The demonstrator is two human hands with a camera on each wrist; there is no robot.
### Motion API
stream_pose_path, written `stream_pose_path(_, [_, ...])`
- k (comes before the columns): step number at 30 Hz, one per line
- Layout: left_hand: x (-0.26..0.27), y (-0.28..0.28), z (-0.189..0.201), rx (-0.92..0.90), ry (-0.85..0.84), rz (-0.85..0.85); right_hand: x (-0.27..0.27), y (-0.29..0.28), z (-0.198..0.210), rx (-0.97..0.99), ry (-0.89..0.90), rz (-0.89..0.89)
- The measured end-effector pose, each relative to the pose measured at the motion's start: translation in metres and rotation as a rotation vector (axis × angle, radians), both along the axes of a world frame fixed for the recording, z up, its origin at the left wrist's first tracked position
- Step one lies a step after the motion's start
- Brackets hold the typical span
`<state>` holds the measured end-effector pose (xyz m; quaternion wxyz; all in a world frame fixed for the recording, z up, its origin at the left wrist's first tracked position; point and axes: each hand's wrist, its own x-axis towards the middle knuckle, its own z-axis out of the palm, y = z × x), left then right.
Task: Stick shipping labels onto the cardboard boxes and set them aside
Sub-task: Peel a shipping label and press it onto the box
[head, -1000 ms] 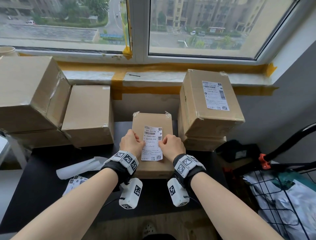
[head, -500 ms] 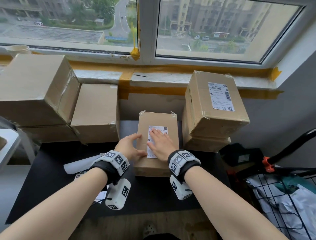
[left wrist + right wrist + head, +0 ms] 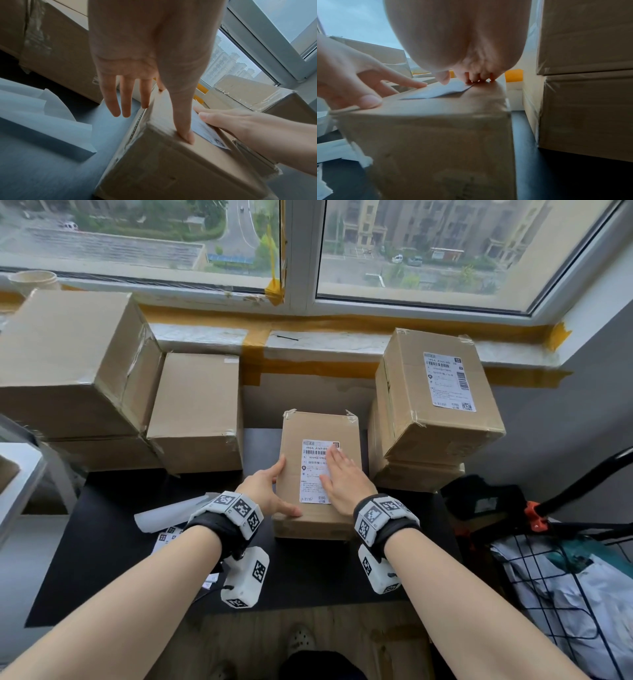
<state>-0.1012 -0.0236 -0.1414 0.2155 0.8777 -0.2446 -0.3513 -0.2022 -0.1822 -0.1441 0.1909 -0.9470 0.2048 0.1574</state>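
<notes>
My right hand [image 3: 344, 479] lies flat on the shipping label [image 3: 315, 470], fingers straight and together, pressing its right half down onto the small cardboard box [image 3: 320, 460]. Label sits on the box top, roughly centred, barcode end toward the window. My left hand [image 3: 265, 491] steadies the box at its left edge: thumb stretched along the near-left of the top face, index laid on the top's left edge, the other fingers [image 3: 126, 100] straight and spread, hanging down beside the left wall. Neither hand curls round anything.

The box stands on the black tabletop [image 3: 102, 542], mid-width, toward the back edge. Just right of it, a stack of boxes at the back-right corner; the top one, a labelled box [image 3: 438, 392], sits skewed on the stack. Unlabelled boxes [image 3: 195, 409] fill the back-left. White backing paper [image 3: 164, 513] and spare label sheets lie left of my left wrist.
</notes>
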Motion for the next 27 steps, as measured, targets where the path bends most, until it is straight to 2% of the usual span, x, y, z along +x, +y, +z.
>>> stream_pose_path(8, [-0.008, 0.002, 0.002, -0.035, 0.0, 0.022, -0.002, 0.035, -0.009, -0.001, -0.052, 0.137])
stream_pose_path(16, [-0.018, 0.01, -0.002, -0.079, 0.0, 0.083, -0.038, 0.032, -0.004, -0.034, -0.071, 0.017])
stream_pose_path(20, [-0.022, 0.011, -0.004, -0.062, -0.03, 0.03, -0.043, 0.06, -0.005, -0.024, -0.109, 0.057])
stream_pose_path(23, [-0.018, 0.01, -0.002, -0.037, 0.01, -0.019, -0.045, 0.079, -0.008, 0.01, -0.167, 0.105])
stream_pose_path(27, [-0.017, 0.011, -0.001, -0.04, 0.038, -0.038, -0.056, 0.08, -0.008, -0.007, -0.192, 0.137])
